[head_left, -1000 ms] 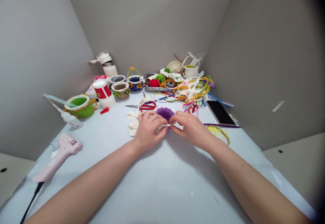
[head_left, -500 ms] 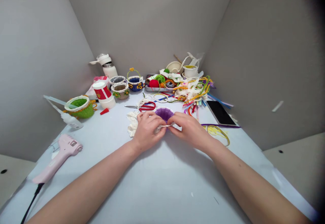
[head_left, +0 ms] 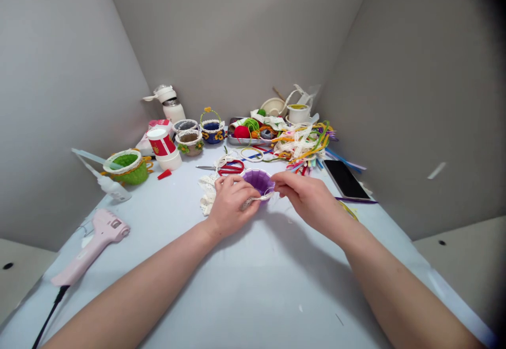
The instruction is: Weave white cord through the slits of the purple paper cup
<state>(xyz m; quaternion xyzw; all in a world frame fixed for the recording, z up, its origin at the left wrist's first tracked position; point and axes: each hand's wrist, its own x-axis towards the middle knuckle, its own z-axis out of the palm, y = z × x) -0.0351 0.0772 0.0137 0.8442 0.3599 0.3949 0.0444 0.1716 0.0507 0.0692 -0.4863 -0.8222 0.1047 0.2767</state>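
Observation:
A small purple cup (head_left: 260, 180) with a white rim stands in front of me, its opening tilted up. My left hand (head_left: 232, 201) is closed on its near left side, thumb and fingers pinching a strip of white lace (head_left: 265, 197) against the rim. Just right of the rim is my right hand (head_left: 308, 197), raised a little, with thumb and fingertips pinched together. Whether anything fine is between them is too small to make out. More white lace (head_left: 206, 193) lies bunched to the left of my left hand.
Red-handled scissors (head_left: 231, 167) lie behind the cup. A pink glue gun (head_left: 93, 241), a glue bottle (head_left: 114, 188) and a green basket (head_left: 134, 172) are at left. A phone (head_left: 346, 179) lies at right, below a heap of coloured strips (head_left: 302, 143). A tray (head_left: 253, 141) holds yarn balls.
My right hand has let go of the lace at the near rim and moved up and right, uncovering more of the cup. My left hand keeps its hold.

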